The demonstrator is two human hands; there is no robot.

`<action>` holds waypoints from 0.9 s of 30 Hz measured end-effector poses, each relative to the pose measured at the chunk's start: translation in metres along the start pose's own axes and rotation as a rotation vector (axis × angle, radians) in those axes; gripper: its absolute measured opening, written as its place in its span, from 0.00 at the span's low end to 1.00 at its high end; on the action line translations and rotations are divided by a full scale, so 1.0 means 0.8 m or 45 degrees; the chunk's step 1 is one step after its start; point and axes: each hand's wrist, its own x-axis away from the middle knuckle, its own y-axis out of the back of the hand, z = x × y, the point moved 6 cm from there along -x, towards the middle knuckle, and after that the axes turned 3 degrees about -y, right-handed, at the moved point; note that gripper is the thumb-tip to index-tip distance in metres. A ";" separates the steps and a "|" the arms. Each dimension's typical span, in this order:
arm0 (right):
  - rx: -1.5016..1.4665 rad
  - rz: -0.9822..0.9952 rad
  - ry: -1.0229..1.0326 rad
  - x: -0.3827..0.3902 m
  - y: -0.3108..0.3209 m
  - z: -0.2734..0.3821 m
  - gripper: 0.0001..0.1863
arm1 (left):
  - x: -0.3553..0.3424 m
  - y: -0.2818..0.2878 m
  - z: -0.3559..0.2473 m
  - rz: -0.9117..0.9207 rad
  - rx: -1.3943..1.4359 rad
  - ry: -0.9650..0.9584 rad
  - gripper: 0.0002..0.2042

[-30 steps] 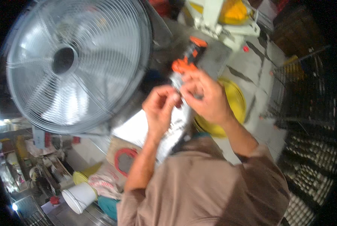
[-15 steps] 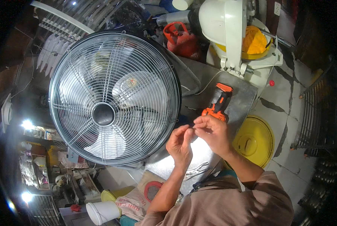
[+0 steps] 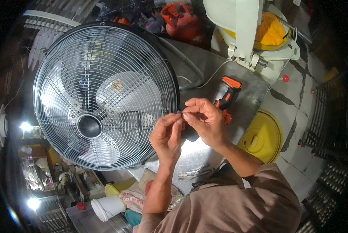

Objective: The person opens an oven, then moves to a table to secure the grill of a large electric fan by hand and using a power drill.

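Both hands meet at the right edge of a large round fan (image 3: 90, 126) with a wire grille and pale blades. Thumb and fingertips of my left hand (image 3: 167, 136) are pinched together, and my right hand (image 3: 207, 121) pinches at the same spot. Whatever small thing lies between the fingertips is too tiny to name. Just beyond my right hand, an orange and black cordless drill (image 3: 225, 95) lies on the metal tabletop (image 3: 251, 83), its front end partly covered by that hand.
A red gas cylinder (image 3: 183, 27) stands behind the table beside a cream machine (image 3: 240, 35) with a yellow bowl (image 3: 273, 46). On the floor at right lies a yellow lid (image 3: 261, 136). Pliers (image 3: 197, 173) rest near my body. A white bucket (image 3: 106, 209) sits lower left.
My head view has shifted, so the fan sits further left and lower. Both hands stay pinched together and appear closer to the fan's rim, uncovering more of the drill.
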 end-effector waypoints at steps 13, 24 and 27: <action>0.282 0.106 0.105 -0.013 0.005 0.006 0.12 | -0.010 0.004 0.029 0.029 0.317 0.496 0.08; 0.322 0.373 -0.207 0.000 -0.012 -0.054 0.18 | 0.063 0.054 0.045 -0.171 0.026 0.309 0.04; 0.409 0.113 -0.060 -0.067 0.017 -0.073 0.23 | 0.119 0.143 0.025 -0.424 -0.499 -0.009 0.05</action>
